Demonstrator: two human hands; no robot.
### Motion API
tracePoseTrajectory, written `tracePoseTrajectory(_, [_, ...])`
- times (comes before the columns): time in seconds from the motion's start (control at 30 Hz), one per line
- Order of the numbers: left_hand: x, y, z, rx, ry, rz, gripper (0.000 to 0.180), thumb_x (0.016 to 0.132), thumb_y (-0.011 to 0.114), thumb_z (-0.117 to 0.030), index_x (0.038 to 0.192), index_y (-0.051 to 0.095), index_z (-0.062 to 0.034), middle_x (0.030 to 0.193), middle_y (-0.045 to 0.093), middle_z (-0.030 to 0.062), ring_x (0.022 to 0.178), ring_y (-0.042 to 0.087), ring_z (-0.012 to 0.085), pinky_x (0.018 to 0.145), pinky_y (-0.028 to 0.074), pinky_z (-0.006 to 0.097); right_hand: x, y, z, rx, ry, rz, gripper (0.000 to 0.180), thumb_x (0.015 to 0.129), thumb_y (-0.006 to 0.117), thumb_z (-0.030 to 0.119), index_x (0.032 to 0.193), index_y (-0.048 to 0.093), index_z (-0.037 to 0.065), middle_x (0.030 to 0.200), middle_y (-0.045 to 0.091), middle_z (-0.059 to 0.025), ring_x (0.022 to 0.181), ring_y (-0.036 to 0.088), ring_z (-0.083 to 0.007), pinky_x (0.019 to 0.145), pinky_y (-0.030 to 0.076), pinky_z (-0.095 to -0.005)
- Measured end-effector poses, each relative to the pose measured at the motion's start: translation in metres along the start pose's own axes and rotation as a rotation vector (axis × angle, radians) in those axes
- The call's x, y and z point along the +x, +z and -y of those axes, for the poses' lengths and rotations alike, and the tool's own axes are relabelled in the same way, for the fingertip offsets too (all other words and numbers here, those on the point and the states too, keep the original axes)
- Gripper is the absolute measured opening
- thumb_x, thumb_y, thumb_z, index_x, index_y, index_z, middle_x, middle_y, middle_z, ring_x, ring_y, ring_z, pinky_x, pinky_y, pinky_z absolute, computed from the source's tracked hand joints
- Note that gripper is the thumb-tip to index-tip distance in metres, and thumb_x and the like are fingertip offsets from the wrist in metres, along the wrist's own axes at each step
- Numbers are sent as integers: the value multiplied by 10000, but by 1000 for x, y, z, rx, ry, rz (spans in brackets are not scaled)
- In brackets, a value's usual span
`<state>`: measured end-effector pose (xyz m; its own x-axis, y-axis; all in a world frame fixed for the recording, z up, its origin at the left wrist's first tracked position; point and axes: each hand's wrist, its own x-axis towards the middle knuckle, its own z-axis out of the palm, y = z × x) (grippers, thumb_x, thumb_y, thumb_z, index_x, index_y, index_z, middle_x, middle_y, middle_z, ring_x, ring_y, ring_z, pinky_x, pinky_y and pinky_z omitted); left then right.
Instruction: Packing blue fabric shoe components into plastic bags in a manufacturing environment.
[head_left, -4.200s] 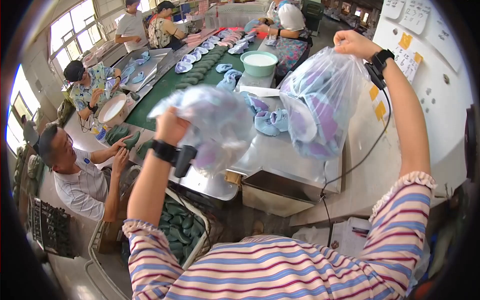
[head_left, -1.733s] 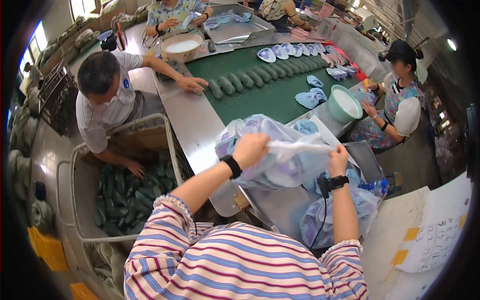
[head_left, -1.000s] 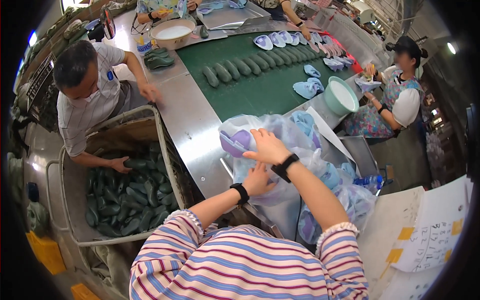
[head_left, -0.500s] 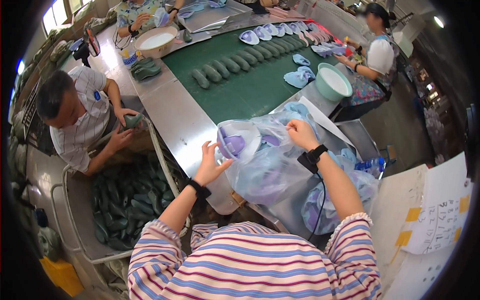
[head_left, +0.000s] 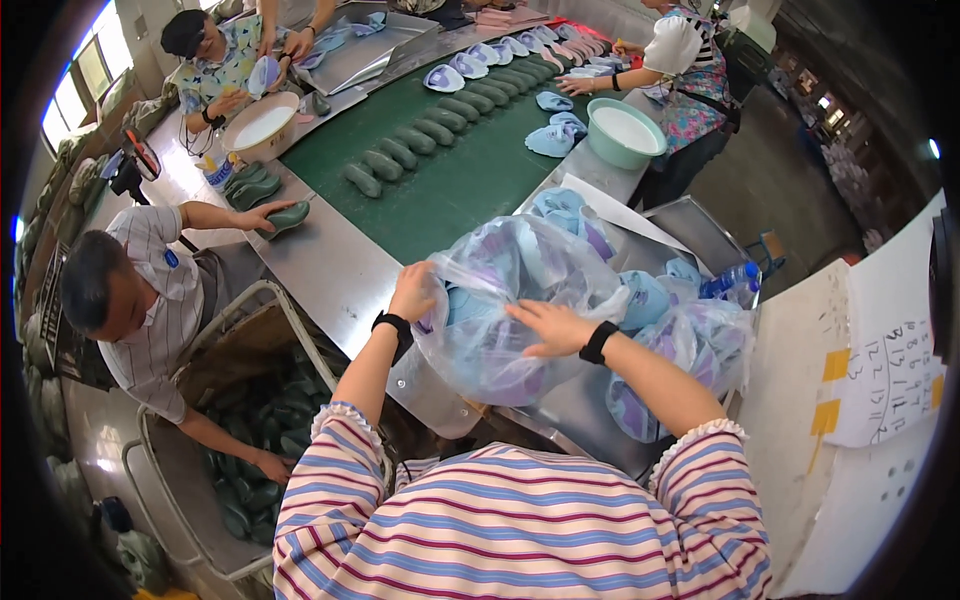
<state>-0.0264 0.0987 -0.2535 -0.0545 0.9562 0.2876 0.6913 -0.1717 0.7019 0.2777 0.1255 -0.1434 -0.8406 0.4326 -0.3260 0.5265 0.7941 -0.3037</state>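
Nearest the wearer, the clear plastic bag [head_left: 510, 305] full of blue and purple shoe uppers sat on the near end of the steel worktable [head_left: 330, 270], right at its front lip. The left hand [head_left: 413, 292] was clenched on a gathered bit of film at the bag's upper left edge, while the right hand [head_left: 550, 325] lay flat on the bulging front, fingers spread and released rather than gripping. The bag looked light for its bulk, soft and shapeless, with thin slippery film that would likely stretch or tear if pulled at one spot; the safest hold seemed to be the bunched mouth, with a palm supporting the belly. Just beside it on the right, a second filled bag [head_left: 680, 350] slumped off the table corner, touching the first, so there was little free space that way. To the left, below table height, a wire cart [head_left: 200, 480] of dark green shoe forms stood close, and a seated co-worker [head_left: 140, 290] reached one hand into it and the other onto the table toward a green form [head_left: 285, 215]; that side looked crowded too. Beyond the bag the green conveyor belt [head_left: 450, 180] carried a row of green forms [head_left: 440, 130] and loose blue uppers [head_left: 555, 135], with a pale green basin [head_left: 625, 130] at its right edge. Farther off, other workers sat along the belt, and a white bowl [head_left: 262, 125] stood at the left.
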Motion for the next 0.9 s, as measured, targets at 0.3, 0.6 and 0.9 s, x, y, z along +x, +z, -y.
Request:
tracePoseTrajectory(0.3, [-23,-92,70,-1012,-307,-440,121,677,527,39,629,520,-71,727,561,79,830,553,217,813,438,357,-20,-10,9,232,-94,-250,588,739,641,195,1266,399,101,1279,402,-168,1151,411,-345,917,384,-407])
tracePoseTrajectory(0.6, [-1,-109,-71,-1742,98,-68,98,809,568,-136,765,502,-77,884,551,79,1042,484,256,915,395,407,16,-47,77,662,-173,-551,659,748,670,243,1278,351,18,1257,419,-168,1176,403,-308,948,358,-376])
tracePoseTrajectory(0.9, [-3,-66,-115,-1731,55,369,167,852,541,-223,897,522,-64,1027,539,114,1091,471,285,950,377,422,35,-35,72,1106,-260,-270,699,748,690,101,1313,291,-1,1186,452,-97,1077,449,-151,890,398,-270])
